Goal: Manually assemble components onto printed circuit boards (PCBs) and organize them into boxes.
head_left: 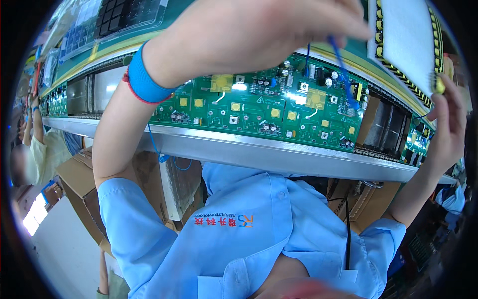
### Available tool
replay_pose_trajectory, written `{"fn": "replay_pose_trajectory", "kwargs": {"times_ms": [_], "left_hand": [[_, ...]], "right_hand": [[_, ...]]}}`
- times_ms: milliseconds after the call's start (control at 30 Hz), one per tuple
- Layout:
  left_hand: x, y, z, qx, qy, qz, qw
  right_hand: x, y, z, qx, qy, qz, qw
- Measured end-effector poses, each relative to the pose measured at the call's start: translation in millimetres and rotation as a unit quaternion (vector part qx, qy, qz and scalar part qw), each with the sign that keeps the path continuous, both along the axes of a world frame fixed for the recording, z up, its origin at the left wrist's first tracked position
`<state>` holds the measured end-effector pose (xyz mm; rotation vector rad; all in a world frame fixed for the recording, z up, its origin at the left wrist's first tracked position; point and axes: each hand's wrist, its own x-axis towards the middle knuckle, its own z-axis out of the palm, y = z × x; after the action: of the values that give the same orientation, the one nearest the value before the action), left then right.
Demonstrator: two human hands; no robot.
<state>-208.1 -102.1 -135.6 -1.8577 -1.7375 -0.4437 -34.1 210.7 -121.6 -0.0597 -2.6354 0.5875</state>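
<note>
My left hand (271, 32), with a blue band round its wrist, is raised over a long green circuit board (249, 122). Its fingers are bunched and blurred around a dark blue wire (343, 74) that hangs down to the board's right half. What else those fingers may hold is hidden. At the right, my right hand (448, 122) pinches a small yellow component with dark pins (439, 85) between thumb and fingertips. That hand is beside a white foam sheet (406, 35), along whose edges several similar yellow-and-black components are lined up.
A metal rail (279, 152) runs along the near edge of the line. Another green board (418, 142) is at the right, past a gap. A clear tray with black blocks (113, 17) stands far left. Cardboard boxes (82, 187) sit below, and other people work at the left.
</note>
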Motion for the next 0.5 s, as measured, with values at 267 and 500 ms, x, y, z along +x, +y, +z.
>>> {"fn": "replay_pose_trajectory", "kwargs": {"times_ms": [267,500], "left_hand": [[19,-57,14,0.138,-0.214,0.095,0.962],[28,-104,13,0.013,-0.239,0.301,0.923]], "right_hand": [[-51,-163,-33,0.063,-0.006,0.29,0.955],[-65,-180,-47,0.14,-0.013,0.261,0.955]]}}
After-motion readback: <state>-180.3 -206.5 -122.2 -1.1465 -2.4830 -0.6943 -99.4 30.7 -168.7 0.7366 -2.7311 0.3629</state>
